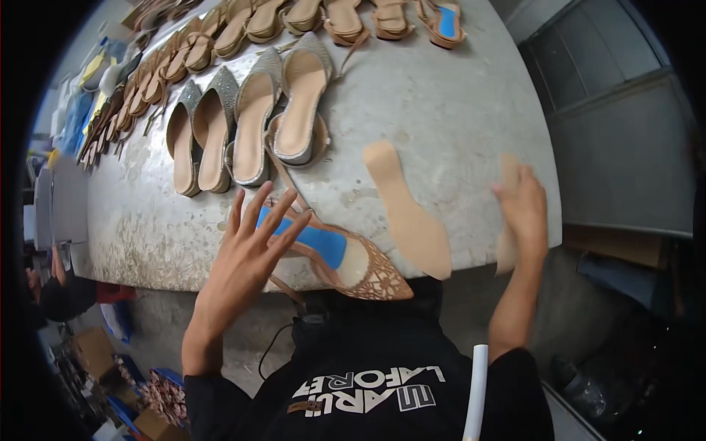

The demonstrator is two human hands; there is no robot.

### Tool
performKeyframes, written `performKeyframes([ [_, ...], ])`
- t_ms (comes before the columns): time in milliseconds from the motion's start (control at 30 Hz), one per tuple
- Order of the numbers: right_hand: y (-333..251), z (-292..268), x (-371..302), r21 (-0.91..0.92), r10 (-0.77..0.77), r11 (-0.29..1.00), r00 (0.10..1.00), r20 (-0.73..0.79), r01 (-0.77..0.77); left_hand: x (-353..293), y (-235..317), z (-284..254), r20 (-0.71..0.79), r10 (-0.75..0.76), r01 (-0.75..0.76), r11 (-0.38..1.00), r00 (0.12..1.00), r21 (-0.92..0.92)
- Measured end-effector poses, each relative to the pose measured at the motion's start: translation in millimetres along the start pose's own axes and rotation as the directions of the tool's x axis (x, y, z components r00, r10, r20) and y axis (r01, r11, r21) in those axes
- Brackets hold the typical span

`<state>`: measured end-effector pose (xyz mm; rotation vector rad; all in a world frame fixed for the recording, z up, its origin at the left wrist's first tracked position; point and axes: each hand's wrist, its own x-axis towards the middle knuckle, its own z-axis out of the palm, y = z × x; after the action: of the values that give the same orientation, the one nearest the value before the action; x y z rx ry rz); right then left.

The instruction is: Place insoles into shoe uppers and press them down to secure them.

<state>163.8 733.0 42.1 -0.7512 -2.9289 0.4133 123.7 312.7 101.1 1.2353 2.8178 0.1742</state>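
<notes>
My left hand (246, 253) hovers with fingers spread over a tan lattice-toed flat shoe (381, 278). The shoe lies at the table's near edge, toe pointing right, with a blue pad (327, 246) inside and a thin strap trailing from its heel. Flat to the right of it is a beige insole (412, 224), its wide end at the table edge. Farther right, my right hand (526, 209) is closed on a second beige insole (506, 253), tilted and slightly blurred; the palm hides its middle.
On the grey table (471, 95), pointed grey and silver shoes (254, 121) stand beyond my left hand. A curved row of tan sandals (265, 22) lines the far edge. A white tube (476, 389) rises in front of my shirt. Boxes (95, 353) sit on the floor at left.
</notes>
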Motion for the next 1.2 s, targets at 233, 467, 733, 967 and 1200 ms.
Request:
performKeyframes([
  [233,37,37,-15,-0.035,0.165,0.982,0.936,-0.31,-0.184,14,64,-29,-0.35,0.003,-0.181,0.861,0.937,-0.476],
  [467,74,16,8,0.477,0.205,0.867,0.975,-0.086,-0.14,3,92,-4,-0.223,-0.056,-0.118,0.709,0.973,-0.695],
  [733,-101,-49,-184,0.743,-0.589,0.486,0.801,-0.111,0.46,-31,144,29,-0.205,-0.226,-0.255,-0.22,0.952,-0.942],
  [967,-121,-27,-193,0.3,-0.803,0.491,0.558,-0.207,0.818,-46,139,49,-0.244,-0.48,-0.513,-0.579,0.843,-0.634],
  [1200,-95,-38,-202,0.743,-0.165,0.655,0.934,0.318,-0.138,-9,-16,63,-0.499,-0.527,0.085,0.741,0.688,-0.666],
])
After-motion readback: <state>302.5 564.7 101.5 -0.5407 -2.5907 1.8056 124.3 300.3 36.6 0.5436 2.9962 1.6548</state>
